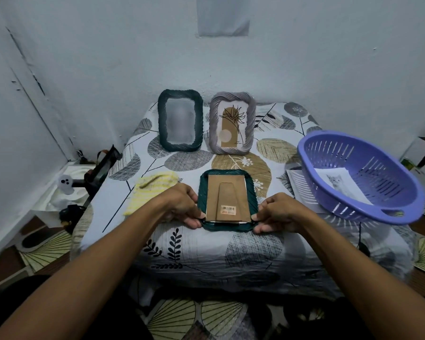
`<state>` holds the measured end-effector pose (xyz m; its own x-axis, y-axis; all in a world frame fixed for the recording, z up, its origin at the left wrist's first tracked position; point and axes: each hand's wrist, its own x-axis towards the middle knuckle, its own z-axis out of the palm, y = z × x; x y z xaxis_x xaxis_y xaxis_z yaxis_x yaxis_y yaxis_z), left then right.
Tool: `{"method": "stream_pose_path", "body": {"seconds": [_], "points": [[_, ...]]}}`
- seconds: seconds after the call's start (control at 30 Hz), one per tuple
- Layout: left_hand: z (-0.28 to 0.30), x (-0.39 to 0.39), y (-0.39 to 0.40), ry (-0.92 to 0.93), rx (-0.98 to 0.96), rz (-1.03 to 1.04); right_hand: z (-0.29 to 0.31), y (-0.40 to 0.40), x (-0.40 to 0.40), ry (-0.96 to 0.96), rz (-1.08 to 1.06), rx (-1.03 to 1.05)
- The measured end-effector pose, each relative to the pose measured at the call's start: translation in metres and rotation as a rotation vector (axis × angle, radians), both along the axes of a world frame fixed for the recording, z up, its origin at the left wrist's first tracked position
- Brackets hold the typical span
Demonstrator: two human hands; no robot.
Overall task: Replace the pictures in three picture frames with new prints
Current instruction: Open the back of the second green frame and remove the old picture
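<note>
Between my fingers lies a dark green frame [227,225] with a rope-twisted, slightly glossy moulded rim, its matt brown cardboard backing [227,196] facing up with a paper barcode sticker [228,209]. It rests on a soft, wrinkled leaf-print cloth [206,244], beside a fuzzy yellow knitted rag [152,192]. A smooth, shiny lilac slotted plastic basket [361,177] holds a matt paper cat print [339,182].
</note>
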<state>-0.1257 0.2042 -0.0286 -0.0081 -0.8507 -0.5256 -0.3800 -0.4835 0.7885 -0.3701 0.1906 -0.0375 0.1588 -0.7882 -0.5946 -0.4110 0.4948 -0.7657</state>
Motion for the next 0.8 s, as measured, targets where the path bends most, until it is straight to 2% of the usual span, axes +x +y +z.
{"method": "stream_pose_path", "body": {"seconds": [0.33, 0.5, 0.63, 0.73, 0.8], "points": [[-0.002, 0.002, -0.004, -0.007, 0.015, -0.011, 0.001, -0.002, -0.002, -0.02, -0.003, 0.025], [-0.001, 0.003, -0.005, -0.03, 0.035, -0.04, 0.006, -0.004, 0.0, 0.082, 0.061, -0.01], [0.009, 0.005, -0.012, -0.126, 0.062, -0.149, 0.02, -0.013, 0.007, 0.398, 0.11, -0.377], [0.013, 0.005, -0.023, -0.168, -0.047, -0.097, 0.03, -0.014, 0.037, 0.449, 0.154, -0.619], [0.011, 0.001, -0.029, -0.174, -0.135, -0.032, 0.029, -0.016, 0.061, 0.518, 0.254, -0.663]]}}
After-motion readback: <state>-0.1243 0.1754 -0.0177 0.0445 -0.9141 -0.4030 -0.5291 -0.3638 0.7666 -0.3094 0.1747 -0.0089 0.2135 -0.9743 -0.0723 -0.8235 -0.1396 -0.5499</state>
